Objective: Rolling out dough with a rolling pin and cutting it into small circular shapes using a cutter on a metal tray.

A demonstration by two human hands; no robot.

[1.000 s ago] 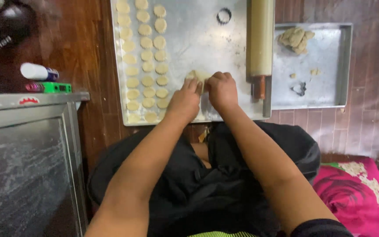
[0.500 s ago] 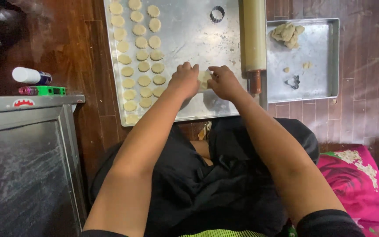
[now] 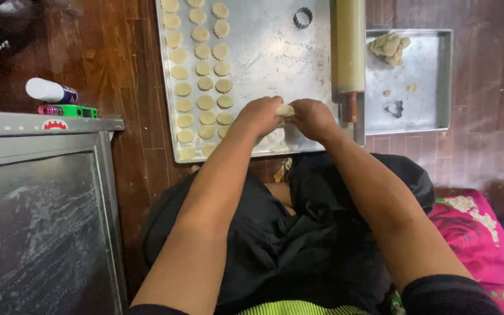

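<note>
Head view looks down on a dark wooden floor (image 3: 135, 76), with the person's black-clothed lap nearest and a pink flowered cushion (image 3: 473, 227) at 4 o'clock. At 8 o'clock stands a grey metal cabinet (image 3: 36, 192), its dark face dusted with flour. Just past its top edge, at 10 o'clock, lie a white tube with a dark cap (image 3: 51, 91) and a small green and pink lighter (image 3: 68, 110).

Both forearms reach forward to 12 o'clock over the near edge of a large metal tray (image 3: 269, 52). The left hand (image 3: 259, 115) and right hand (image 3: 313, 116) meet, fingers curled narrow around a small lump of dough (image 3: 285, 110) pinched between them.

Rows of round dough discs (image 3: 205, 84) fill the tray's left side. A rolling pin (image 3: 348, 46) lies along its right edge, a round cutter (image 3: 302, 17) farther off. At 2 o'clock a smaller tray (image 3: 433, 81) holds dough scraps (image 3: 389, 46).
</note>
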